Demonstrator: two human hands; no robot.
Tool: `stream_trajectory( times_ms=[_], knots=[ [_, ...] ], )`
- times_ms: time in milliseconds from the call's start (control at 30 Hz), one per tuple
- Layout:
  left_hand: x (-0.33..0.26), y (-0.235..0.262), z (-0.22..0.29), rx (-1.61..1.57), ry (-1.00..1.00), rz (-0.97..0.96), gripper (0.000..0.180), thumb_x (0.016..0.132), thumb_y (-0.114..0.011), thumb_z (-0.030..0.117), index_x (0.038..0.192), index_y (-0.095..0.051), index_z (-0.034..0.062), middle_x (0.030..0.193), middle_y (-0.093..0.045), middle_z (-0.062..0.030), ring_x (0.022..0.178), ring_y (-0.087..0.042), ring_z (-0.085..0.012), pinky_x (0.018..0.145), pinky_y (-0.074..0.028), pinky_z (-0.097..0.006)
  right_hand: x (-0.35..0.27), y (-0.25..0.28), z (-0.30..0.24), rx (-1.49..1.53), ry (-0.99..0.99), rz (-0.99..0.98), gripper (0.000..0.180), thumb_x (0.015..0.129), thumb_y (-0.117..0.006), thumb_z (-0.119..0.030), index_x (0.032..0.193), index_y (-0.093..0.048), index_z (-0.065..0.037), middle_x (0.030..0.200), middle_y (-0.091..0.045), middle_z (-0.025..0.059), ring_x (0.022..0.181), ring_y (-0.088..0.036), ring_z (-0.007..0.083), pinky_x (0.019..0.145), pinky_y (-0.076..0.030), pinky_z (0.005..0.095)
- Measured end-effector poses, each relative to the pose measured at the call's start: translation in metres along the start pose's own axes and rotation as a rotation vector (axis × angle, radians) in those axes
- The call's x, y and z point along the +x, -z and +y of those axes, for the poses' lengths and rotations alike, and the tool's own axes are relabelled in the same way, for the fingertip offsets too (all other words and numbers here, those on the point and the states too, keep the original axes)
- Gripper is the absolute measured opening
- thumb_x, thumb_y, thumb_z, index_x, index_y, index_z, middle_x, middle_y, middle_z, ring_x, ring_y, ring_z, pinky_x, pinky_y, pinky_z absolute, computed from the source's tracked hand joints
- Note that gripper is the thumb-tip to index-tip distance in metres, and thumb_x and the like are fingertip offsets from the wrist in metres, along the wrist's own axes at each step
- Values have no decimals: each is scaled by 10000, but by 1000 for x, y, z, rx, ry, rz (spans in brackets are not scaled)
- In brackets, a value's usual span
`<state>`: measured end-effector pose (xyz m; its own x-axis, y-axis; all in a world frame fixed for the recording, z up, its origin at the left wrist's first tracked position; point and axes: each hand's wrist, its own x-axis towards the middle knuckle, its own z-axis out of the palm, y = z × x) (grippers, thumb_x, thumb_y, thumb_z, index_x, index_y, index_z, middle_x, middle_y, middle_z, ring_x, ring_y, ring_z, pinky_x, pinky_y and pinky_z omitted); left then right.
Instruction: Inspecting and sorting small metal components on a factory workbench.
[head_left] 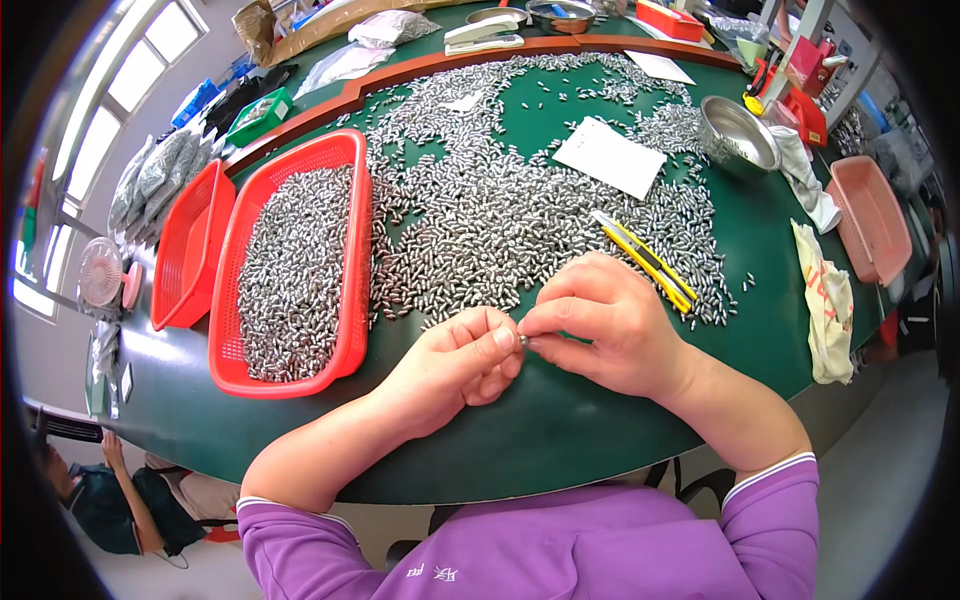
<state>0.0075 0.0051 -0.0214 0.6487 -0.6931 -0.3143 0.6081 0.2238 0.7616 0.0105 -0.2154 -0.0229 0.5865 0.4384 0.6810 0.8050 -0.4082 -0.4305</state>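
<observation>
Purple sleeves (560, 545) with white cuffs come in at the bottom, soft and smooth. Just past them the two bare hands meet over the green counter (560, 420). The left hand (455, 360) and the right hand (600, 320) pinch one tiny metal bit (523, 341) between their fingertips. The bit is small, shiny and grey, and it sits right where the thumbs touch. The other fingers of both hands are curled in.

Behind the hands lies a wide spread of the same bits (500, 200), short and round like little pills, silver and shiny. A yellow knife (645, 260), long and thin, lies on them just beside the right hand. A white paper (610, 157) lies flat farther back.

To the left is a red basket (350, 330) of plastic with tiny holes, full of bits. A second red basket (190, 245) sits beside it. On the right are a round steel bowl (738, 135), a pink tray (870, 220) and a crumpled cloth (828, 305).
</observation>
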Motion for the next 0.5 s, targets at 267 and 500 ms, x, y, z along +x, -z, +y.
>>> stream_trajectory(
  times_ms=[267,500],
  knots=[
    [1,2,-2,25,6,-1,165,980,-602,247,974,-561,87,824,-578,2,612,-448,-55,515,-323,-197,0,-1,-3,-54,33,23,191,716,-771,-120,892,-697,-131,865,-630,12,803,-611,216,705,-488,350],
    [0,6,-3,95,-63,25,212,974,-613,279,939,-594,71,803,-630,-30,588,-466,-62,514,-368,-197,5,1,-7,104,-73,47,169,734,-758,-127,887,-689,-134,873,-629,22,806,-606,222,714,-485,352]
  ],
)
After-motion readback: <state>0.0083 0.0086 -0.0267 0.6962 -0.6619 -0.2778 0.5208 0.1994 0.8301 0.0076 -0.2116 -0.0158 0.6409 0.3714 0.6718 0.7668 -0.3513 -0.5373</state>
